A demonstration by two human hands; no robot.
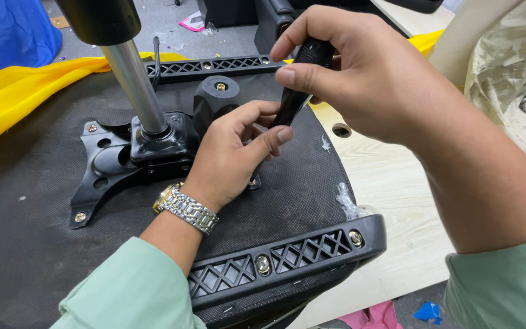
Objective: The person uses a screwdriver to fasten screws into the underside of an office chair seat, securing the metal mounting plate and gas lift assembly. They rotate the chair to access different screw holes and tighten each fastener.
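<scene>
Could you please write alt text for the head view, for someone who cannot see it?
A right hand holds a black-handled screwdriver upright while the left hand steadies its tip over the black metal mechanism plate on an upturned chair seat. A chrome gas cylinder rises from the plate.

- The right hand point(360, 79) grips the black handle of a screwdriver point(302, 82), its shaft angled down and hidden behind the left fingers.
- The left hand point(235, 152), a silver-and-gold metal wristwatch point(185, 208) on its wrist, pinches around the shaft just right of the black metal mounting plate point(108, 167).
- A shiny steel cylinder point(135, 79) rises from that plate — tilted toward the upper left.
- A black plastic knob point(215, 97) sits just behind the plate.
- Black lattice-patterned plastic armrest brackets lie well in front of the plate point(287, 256) and behind it point(214, 66).
- Yellow cloth point(13, 97) lies left of the plate.
</scene>
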